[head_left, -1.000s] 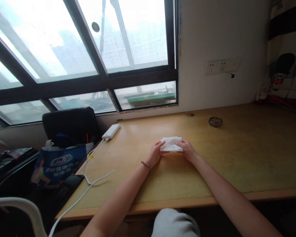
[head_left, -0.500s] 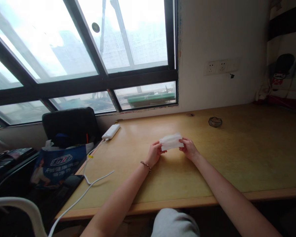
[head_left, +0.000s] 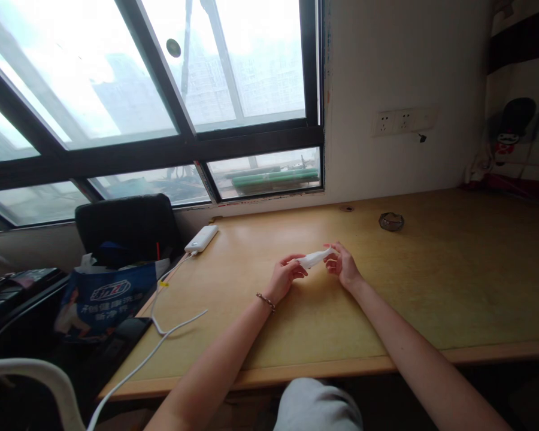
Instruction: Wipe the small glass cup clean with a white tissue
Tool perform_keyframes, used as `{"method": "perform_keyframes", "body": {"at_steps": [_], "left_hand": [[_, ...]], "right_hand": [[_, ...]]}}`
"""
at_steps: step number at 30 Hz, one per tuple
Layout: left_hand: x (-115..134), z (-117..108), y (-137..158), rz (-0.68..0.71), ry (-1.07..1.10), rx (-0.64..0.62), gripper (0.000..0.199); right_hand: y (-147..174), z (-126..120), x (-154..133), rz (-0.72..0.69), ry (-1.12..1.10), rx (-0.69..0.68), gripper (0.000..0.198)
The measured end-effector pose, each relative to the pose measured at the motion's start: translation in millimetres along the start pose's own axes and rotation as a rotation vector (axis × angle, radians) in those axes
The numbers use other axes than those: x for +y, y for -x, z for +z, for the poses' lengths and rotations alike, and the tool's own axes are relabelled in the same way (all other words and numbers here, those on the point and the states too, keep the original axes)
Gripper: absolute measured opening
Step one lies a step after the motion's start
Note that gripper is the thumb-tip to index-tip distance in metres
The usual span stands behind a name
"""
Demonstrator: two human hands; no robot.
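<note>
A white tissue (head_left: 313,259) stretches between my two hands above the wooden table, bunched into a narrow strip. My left hand (head_left: 288,274) pinches its left end between thumb and fingers; a beaded bracelet circles that wrist. At the other end, my right hand (head_left: 342,266) has its fingers closed around the tissue's tip, with the index finger raised along it. Below the hands lies the yellowish tabletop (head_left: 323,323), a little apart from the tissue.
A glass ashtray (head_left: 391,222) stands toward the back right. On the table's left edge lies a white power bank (head_left: 202,239) with a white cable (head_left: 175,329). A black chair (head_left: 126,224) with a blue bag (head_left: 103,302) is at left, beneath the window.
The tissue was held spread out as a flat rectangle; now it is gathered into a thin strip. My fingers have shifted on both its ends, while the arms stay about where they were.
</note>
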State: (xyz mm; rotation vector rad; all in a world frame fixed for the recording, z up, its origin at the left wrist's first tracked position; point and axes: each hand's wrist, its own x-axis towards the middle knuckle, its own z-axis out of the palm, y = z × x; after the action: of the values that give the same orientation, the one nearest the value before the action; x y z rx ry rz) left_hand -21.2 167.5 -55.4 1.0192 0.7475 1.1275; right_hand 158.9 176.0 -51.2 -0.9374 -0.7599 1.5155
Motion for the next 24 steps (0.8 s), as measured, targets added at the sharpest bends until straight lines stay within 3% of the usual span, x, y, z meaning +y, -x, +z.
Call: {"method": "perform_keyframes", "body": {"at_steps": [3,6,18,24], "left_hand": [[0.3,1.9,1.2,0.0,-0.052,-0.005,0.04],[-1.4,1.1,0.8,0.0,-0.089,-0.007,0.035],[1.1,5.7,3.8,0.023,-0.124,-0.039,0.019],[2.9,7.3,0.0,0.041,0.082,0.028,0.047]], "right_hand": [[2.0,1.4,-0.9,-0.043,0.087,0.029,0.049],[3.4,1.8,0.3,-0.082,0.139,0.04,0.051],[-6.6,-3.6,11.6,-0.366,0.241,0.175,0.027],[-4.3,0.0,9.2,-0.467,0.238,0.096,0.037]]}}
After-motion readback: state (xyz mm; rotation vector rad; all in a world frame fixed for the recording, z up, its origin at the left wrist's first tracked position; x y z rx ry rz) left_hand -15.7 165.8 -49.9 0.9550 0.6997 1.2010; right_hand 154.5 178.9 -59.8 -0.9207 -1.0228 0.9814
